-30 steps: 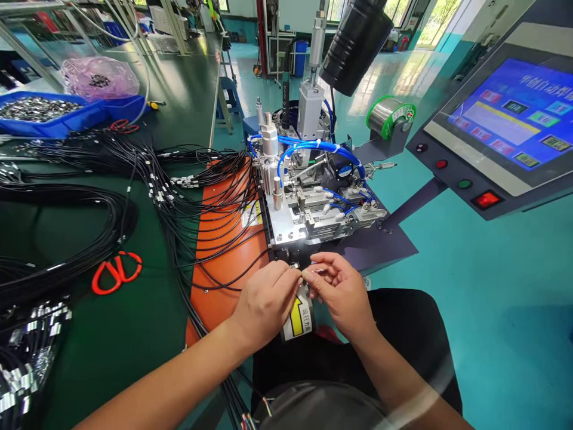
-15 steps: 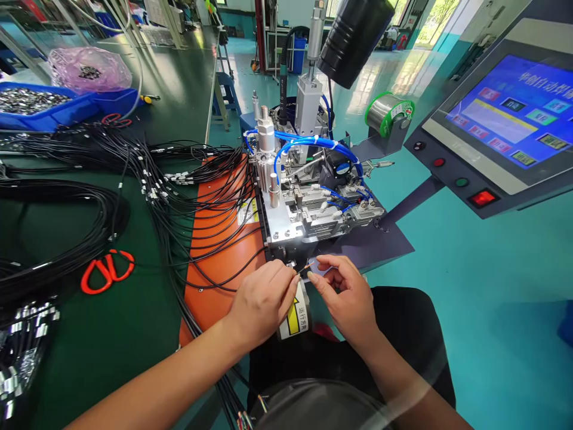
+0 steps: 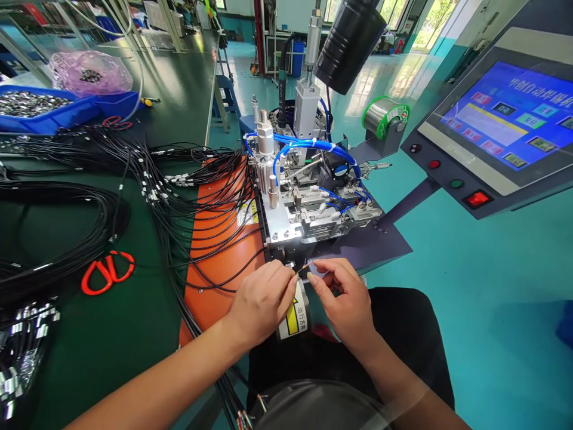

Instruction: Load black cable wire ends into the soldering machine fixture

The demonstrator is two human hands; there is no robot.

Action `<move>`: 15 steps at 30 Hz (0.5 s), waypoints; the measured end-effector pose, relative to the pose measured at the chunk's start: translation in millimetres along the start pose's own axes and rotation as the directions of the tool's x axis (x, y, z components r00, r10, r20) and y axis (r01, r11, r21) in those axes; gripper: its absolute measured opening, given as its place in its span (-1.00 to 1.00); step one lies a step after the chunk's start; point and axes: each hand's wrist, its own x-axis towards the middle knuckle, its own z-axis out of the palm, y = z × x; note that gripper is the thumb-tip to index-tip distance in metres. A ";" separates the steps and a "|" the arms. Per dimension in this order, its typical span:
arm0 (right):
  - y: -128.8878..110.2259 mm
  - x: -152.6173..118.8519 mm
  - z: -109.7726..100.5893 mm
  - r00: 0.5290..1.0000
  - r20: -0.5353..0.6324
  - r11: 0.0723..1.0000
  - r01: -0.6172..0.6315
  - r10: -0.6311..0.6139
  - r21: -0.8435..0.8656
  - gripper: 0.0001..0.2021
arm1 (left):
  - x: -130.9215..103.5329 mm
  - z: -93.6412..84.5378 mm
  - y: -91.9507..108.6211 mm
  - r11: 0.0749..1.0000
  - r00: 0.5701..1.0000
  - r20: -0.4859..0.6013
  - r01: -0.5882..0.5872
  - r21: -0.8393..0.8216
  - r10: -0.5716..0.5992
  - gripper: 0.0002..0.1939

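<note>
My left hand [image 3: 264, 295] is closed in a pinch on the end of a black cable, with thin stripped wires [image 3: 303, 267] sticking out to the right of its fingertips. Just beyond those wire tips is my right hand [image 3: 342, 298], its thumb and forefinger apart and nothing visibly held between them. Whether a fingertip touches the wires is too small to make out. Both hands are in front of a benchtop machine [image 3: 286, 230] with metal cylinders and blue air tubes. Below them shows a round part with a yellow and white label [image 3: 293, 319].
Black cables [image 3: 219, 221] spread over an orange panel [image 3: 215, 304] and the green table [image 3: 134, 334]. Red-handled scissors [image 3: 107, 273] lie at left. Behind them is a blue tray [image 3: 49, 122] of metal parts. A solder spool [image 3: 385, 116] and a touchscreen [image 3: 505, 119] stand at right.
My right hand's forefinger has come slightly closer to its thumb and the wire tips. My left hand keeps its pinch. The view has shifted slightly.
</note>
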 end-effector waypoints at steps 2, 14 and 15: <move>0.7 -0.7 1.1 1.000 0.000 1.000 -0.008 0.008 0.015 -0.83 | -0.2 0.3 -0.3 1.000 1.000 -0.007 -0.003 0.002 0.003 -0.74; 3.6 -3.9 0.9 0.998 -0.040 0.998 -0.050 0.051 0.025 -0.81 | -1.0 2.5 -2.0 1.000 1.000 -0.008 -0.004 0.005 0.004 -0.76; 3.9 -4.1 1.0 0.998 -0.030 0.998 -0.049 0.050 0.025 -0.80 | -1.3 2.8 -2.2 1.000 1.000 -0.009 -0.003 0.003 0.003 -0.76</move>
